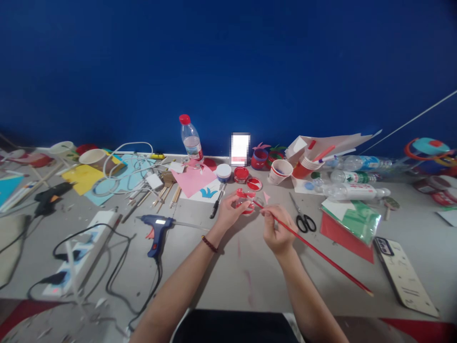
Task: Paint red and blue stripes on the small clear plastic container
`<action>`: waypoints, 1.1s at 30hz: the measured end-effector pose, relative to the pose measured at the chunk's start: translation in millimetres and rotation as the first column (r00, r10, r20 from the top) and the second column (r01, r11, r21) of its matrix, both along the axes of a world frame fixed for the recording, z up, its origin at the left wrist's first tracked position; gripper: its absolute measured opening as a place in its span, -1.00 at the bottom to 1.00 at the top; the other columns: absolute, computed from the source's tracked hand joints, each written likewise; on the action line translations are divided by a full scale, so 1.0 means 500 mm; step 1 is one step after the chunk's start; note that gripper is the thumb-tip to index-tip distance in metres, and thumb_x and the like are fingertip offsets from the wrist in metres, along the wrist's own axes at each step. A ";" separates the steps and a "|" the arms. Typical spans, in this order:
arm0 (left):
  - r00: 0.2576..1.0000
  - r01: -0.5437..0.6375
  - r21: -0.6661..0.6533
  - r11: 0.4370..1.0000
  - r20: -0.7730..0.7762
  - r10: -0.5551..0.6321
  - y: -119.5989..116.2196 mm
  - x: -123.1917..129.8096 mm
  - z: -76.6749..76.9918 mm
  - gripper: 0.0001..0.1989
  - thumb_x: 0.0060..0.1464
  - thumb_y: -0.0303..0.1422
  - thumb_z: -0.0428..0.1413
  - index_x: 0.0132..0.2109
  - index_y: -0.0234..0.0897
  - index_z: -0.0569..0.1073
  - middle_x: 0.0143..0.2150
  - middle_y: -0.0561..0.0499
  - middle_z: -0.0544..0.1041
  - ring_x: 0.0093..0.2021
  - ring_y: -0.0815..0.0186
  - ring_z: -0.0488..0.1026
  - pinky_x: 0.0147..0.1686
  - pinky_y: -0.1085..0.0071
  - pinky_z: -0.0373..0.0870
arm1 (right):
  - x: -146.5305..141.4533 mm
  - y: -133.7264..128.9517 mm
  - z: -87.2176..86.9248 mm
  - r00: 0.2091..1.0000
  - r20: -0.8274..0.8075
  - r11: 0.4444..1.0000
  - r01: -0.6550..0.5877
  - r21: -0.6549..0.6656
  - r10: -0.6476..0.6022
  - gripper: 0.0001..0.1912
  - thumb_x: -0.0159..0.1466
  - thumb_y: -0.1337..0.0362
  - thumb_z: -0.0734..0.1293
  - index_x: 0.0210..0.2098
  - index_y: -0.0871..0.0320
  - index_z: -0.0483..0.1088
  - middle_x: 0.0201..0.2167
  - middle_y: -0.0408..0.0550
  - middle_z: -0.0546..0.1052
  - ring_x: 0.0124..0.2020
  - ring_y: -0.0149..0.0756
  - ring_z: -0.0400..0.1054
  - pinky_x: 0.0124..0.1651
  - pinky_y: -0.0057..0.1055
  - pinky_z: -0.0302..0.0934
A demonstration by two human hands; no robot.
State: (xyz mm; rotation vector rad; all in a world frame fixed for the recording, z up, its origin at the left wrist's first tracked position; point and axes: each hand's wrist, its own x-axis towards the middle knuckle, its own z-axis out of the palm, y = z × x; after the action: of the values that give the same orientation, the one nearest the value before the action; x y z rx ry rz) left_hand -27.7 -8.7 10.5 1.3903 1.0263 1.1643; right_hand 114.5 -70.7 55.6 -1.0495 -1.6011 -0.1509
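Observation:
My left hand [229, 211], with a beaded bracelet on its wrist, holds a small clear plastic piece [244, 208] partly covered in red paint. In my right hand [279, 228] is a long red paintbrush [321, 256], gripped near its front end. The brush tip meets the painted piece, though the exact contact is too small to make out. Just behind my hands are an open red paint jar [241, 175], its red-smeared lid [254, 184] and a white-lidded jar [223, 173]. A paper cup [280, 171] with dark liquid stands behind my right hand.
To the left lie a blue glue gun [159, 233], a power strip [84, 252] with cables, and coloured paper. A red-capped bottle [192, 140] stands at the back. Scissors [303, 216], plastic bottles [357, 191], a green packet [353, 220] and a phone [405, 276] are on the right.

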 end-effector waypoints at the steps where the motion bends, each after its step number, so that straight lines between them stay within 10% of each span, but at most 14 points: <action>1: 1.000 -0.006 -0.018 1.000 0.008 0.006 -0.001 0.000 0.003 -0.78 0.07 -0.24 0.27 -0.20 -0.28 0.68 -0.17 -0.15 0.62 -0.18 0.15 0.55 -0.10 0.18 0.53 | -0.002 0.000 0.002 1.000 0.007 1.000 -0.012 -0.012 0.012 -0.83 0.37 0.44 0.21 -0.28 0.09 0.38 -0.47 -0.10 0.50 -0.45 -0.30 0.42 -0.35 -0.37 0.37; 12: 0.953 0.047 -0.304 0.952 0.299 0.048 0.007 -0.017 -0.027 -0.61 -0.02 -0.12 0.33 -0.13 -0.31 0.65 -0.17 -0.15 0.67 -0.15 0.04 0.61 -0.05 0.08 0.54 | 0.026 0.006 0.003 0.961 -0.198 0.981 0.181 -0.066 -0.190 -0.73 0.43 0.21 0.20 -0.38 0.09 0.40 -0.52 -0.11 0.52 -0.49 -0.31 0.46 -0.37 -0.35 0.37; 23: 0.840 0.275 -0.296 0.915 0.536 -0.079 0.010 -0.034 -0.014 -0.45 -0.12 -0.02 0.36 -0.08 -0.36 0.64 -0.11 -0.23 0.67 -0.15 0.03 0.62 -0.11 0.18 0.55 | 0.023 0.006 -0.014 0.645 -0.762 0.939 -0.292 -0.182 0.053 -0.76 0.41 0.09 0.30 -0.30 0.11 0.37 -0.46 -0.20 0.49 -0.53 -0.40 0.43 -0.44 -0.39 0.38; 33: 0.848 0.287 -0.295 0.911 0.521 -0.098 0.008 -0.036 -0.021 -0.44 -0.14 -0.03 0.38 -0.10 -0.38 0.65 -0.04 -0.26 0.65 -0.10 -0.01 0.62 -0.11 0.17 0.56 | 0.026 0.012 -0.004 0.657 -0.751 0.915 -0.262 -0.306 -0.063 -0.64 0.36 -0.05 0.31 -0.31 0.12 0.33 -0.53 -0.21 0.50 -0.61 -0.40 0.40 -0.50 -0.42 0.34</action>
State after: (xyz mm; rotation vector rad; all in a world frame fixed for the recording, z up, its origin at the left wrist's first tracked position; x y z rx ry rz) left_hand -45.7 -4.6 0.1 0.8115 0.6623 1.0377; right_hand 127.7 -64.8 53.6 -1.1107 -0.9110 0.6534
